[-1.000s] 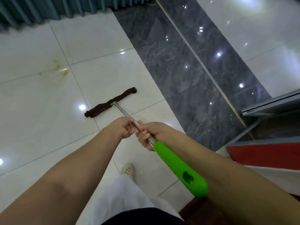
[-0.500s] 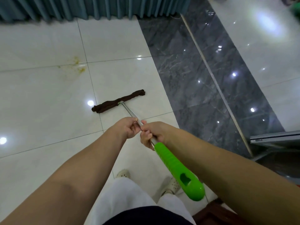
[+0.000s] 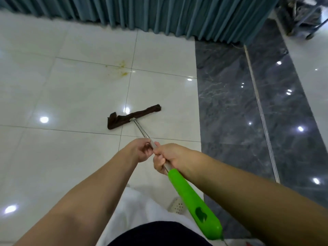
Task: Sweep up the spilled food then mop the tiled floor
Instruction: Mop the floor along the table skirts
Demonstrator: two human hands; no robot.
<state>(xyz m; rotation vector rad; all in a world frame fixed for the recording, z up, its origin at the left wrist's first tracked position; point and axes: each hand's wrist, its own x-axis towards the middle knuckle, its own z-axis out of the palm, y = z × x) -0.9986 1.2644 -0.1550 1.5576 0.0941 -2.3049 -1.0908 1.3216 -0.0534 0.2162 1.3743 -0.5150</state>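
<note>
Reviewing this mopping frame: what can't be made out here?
- Head view: the mop shaft under the left hand and right hand is covered by fingers.
- Cart, top right: cut off, blurred.
- Yellow stain: too small to identify.
- Shoe: mostly behind the green grip.

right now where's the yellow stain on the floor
In the head view, the yellow stain is upper centre-left on the white tiles, beyond the mop head, short of the curtain.
</note>
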